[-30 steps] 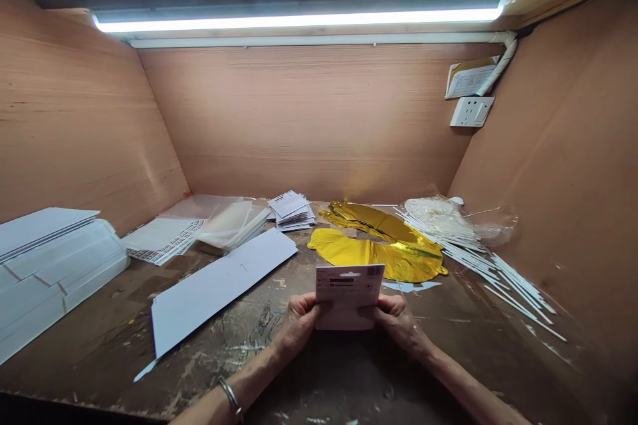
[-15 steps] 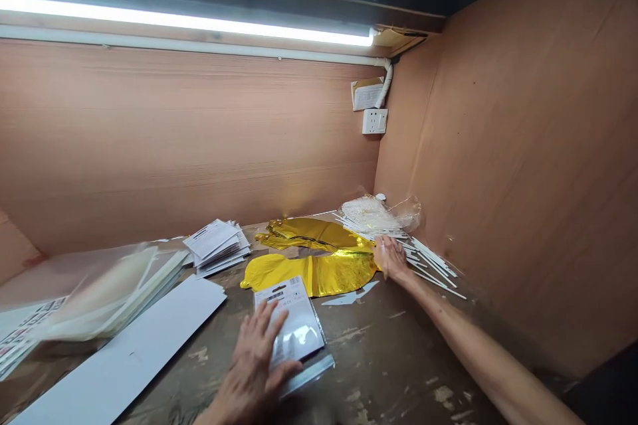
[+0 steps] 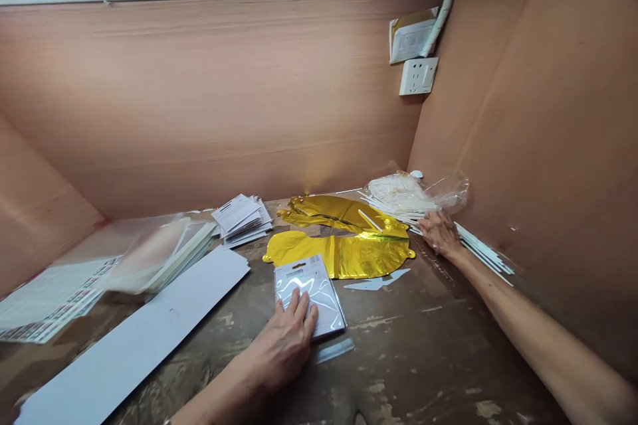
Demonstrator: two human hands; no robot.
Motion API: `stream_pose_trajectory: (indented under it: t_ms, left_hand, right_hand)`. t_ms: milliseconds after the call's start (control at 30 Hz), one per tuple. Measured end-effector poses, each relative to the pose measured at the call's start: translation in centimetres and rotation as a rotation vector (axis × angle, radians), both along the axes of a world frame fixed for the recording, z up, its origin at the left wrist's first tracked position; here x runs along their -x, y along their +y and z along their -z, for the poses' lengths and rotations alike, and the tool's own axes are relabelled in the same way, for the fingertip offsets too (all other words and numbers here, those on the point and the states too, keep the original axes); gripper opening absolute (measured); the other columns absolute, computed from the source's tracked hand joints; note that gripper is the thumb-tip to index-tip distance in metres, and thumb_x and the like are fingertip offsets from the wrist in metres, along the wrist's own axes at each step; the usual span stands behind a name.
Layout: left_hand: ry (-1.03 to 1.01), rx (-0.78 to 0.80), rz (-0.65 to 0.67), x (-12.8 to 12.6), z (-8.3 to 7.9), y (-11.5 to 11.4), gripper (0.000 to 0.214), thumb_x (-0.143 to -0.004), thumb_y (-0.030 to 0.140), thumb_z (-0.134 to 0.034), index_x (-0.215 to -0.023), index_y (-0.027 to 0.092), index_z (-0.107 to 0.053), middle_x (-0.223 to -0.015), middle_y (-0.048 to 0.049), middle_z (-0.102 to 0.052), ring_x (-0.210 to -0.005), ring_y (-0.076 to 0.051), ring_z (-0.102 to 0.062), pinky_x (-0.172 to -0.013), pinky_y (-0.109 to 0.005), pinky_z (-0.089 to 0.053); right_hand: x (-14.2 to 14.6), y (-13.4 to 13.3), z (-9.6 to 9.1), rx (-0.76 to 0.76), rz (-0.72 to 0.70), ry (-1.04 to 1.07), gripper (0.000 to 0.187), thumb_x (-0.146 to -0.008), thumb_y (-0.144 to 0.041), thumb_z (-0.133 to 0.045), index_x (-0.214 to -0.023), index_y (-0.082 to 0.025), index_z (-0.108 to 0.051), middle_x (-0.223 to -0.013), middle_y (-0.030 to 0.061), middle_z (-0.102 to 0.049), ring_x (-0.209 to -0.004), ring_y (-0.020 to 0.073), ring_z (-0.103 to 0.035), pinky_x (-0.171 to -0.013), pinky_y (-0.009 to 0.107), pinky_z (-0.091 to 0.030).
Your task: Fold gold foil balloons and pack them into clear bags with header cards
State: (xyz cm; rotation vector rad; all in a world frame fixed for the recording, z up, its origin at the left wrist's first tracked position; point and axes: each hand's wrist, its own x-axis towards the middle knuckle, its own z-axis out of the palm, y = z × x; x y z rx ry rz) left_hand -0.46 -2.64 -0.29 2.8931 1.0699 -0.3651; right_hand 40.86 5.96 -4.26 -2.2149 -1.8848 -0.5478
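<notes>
My left hand (image 3: 292,339) lies flat, fingers slightly apart, on a card in a clear plastic sleeve (image 3: 323,299). The sleeve's clear flap (image 3: 333,350) sticks out toward me. At the far right, the fingers of my right hand (image 3: 439,232) are curled round thin white straws (image 3: 481,249); their tips are partly hidden, so how many they hold does not show. Between the hands lies a flat golden foil balloon (image 3: 369,257), with another folded gold foil balloon (image 3: 319,210) behind it. One short white straw (image 3: 369,220) rests across the foil.
Printed cards (image 3: 244,219) are stacked at the back. Clear plastic sleeves (image 3: 164,252) lie in a pile at left, beside a long white card strip (image 3: 144,339). A clear bag (image 3: 399,191) sits in the back right corner, below a wall socket (image 3: 419,76).
My right hand has moved right, off the gold foil and onto the white straws. The left hand has settled onto the sleeved card. A white straw now lies on the foil. The view has tilted down.
</notes>
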Motion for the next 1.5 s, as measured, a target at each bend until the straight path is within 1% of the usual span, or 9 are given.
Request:
stream_pose_trajectory:
  t_ms: [167, 333, 467, 567, 667, 1033, 1133, 1333, 1500]
  left_hand:
    - [0.031, -0.004, -0.005, -0.6, -0.2, -0.3, 0.055, -0.069, 0.008, -0.038, -0.123, 0.007, -0.029, -0.128, -0.0252, -0.029, -0.121, -0.036, -0.024, -0.084, -0.055, -0.035]
    - [-0.072, 0.079, 0.018, -0.7, -2.4, 1.4, 0.032, -0.071, 0.007, -0.035, -0.101, 0.01, -0.048, -0.098, -0.0158, -0.056, -0.091, -0.024, -0.052, -0.075, -0.034, -0.042]
    - [-0.136, 0.158, 0.014, -1.0, -4.3, 3.3, 0.025, -0.071, 0.008, -0.037, -0.088, 0.013, -0.054, -0.081, -0.0106, -0.061, -0.067, -0.017, -0.054, -0.057, -0.025, -0.039]
    - [-0.122, 0.16, -0.004, -1.6, -4.8, 3.7, 0.023, -0.069, 0.009, -0.04, -0.082, 0.012, -0.058, -0.075, -0.0095, -0.061, -0.06, -0.015, -0.052, -0.052, -0.023, -0.036]
    - [-0.118, 0.125, -0.016, -2.1, -4.7, 3.3, 0.02, -0.07, 0.013, -0.041, -0.078, 0.011, -0.06, -0.073, -0.0118, -0.061, -0.057, -0.017, -0.052, -0.05, -0.024, -0.035]
    - [-0.096, 0.059, 0.005, -2.3, -3.9, 2.2, 0.021, -0.07, 0.013, -0.042, -0.08, 0.01, -0.061, -0.076, -0.0171, -0.063, -0.063, -0.023, -0.057, -0.053, -0.028, -0.04]
    - [-0.116, 0.06, -0.005, -2.6, -4.0, 1.7, 0.018, -0.068, 0.011, -0.045, -0.079, 0.01, -0.06, -0.075, -0.0169, -0.062, -0.064, -0.023, -0.058, -0.055, -0.028, -0.041]
    - [-0.15, 0.038, 0.003, -3.0, -3.4, 0.4, 0.021, -0.072, 0.011, -0.04, -0.085, 0.01, -0.056, -0.082, -0.0152, -0.063, -0.071, -0.023, -0.059, -0.059, -0.028, -0.043]
    - [-0.115, -0.005, -0.046, -2.7, -2.3, -0.2, 0.022, -0.074, 0.012, -0.037, -0.087, 0.01, -0.055, -0.085, -0.015, -0.062, -0.076, -0.023, -0.059, -0.063, -0.028, -0.044]
  right_hand:
    - [3.8, -2.6, -1.5, -0.019, -0.123, 0.0, 0.029, -0.082, -0.023, -0.034, -0.075, -0.013, -0.06, -0.072, 0.0108, -0.059, -0.075, 0.02, -0.05, -0.07, 0.03, -0.029]
    - [11.2, -8.9, -5.9, -0.04, -0.42, 0.308, 0.033, -0.084, -0.032, -0.032, -0.068, -0.017, -0.057, -0.069, 0.0053, -0.059, -0.065, 0.014, -0.051, -0.06, 0.024, -0.032]
    - [15.9, -13.9, -9.9, 0.226, -0.537, 0.63, 0.038, -0.079, -0.037, -0.04, -0.047, -0.018, -0.048, -0.046, -0.0006, -0.049, -0.045, 0.0097, -0.042, -0.047, 0.024, -0.027]
    - [17.6, -15.5, -11.0, 0.514, -0.505, 0.933, 0.037, -0.073, -0.032, -0.044, -0.039, -0.018, -0.043, -0.034, -0.003, -0.04, -0.034, 0.008, -0.037, -0.04, 0.023, -0.025]
    - [18.3, -15.7, -10.8, 0.635, -0.436, 1.11, 0.035, -0.068, -0.026, -0.044, -0.034, -0.018, -0.04, -0.028, -0.0045, -0.034, -0.027, 0.0061, -0.03, -0.033, 0.022, -0.02]
    - [19.3, -15.7, -10.5, 0.57, -0.418, 1.168, 0.034, -0.065, -0.024, -0.043, -0.031, -0.018, -0.038, -0.026, -0.0047, -0.033, -0.026, 0.0057, -0.028, -0.034, 0.023, -0.021]
    - [19.7, -14.7, -9.4, 0.551, -0.39, 1.073, 0.034, -0.067, -0.026, -0.042, -0.035, -0.018, -0.039, -0.03, -0.0045, -0.035, -0.029, 0.0059, -0.029, -0.036, 0.023, -0.02]
    - [20.8, -11.6, -5.7, 0.216, -0.303, 0.642, 0.036, -0.067, -0.046, -0.052, -0.047, -0.017, -0.047, -0.044, -0.0024, -0.045, -0.045, 0.0083, -0.037, -0.045, 0.023, -0.022]
    - [22.1, -10.4, -3.5, 0.352, -0.324, 1.028, 0.021, -0.062, -0.031, -0.059, -0.075, -0.018, -0.048, -0.052, -0.0044, -0.054, -0.044, 0.0091, -0.048, -0.041, 0.019, -0.03]
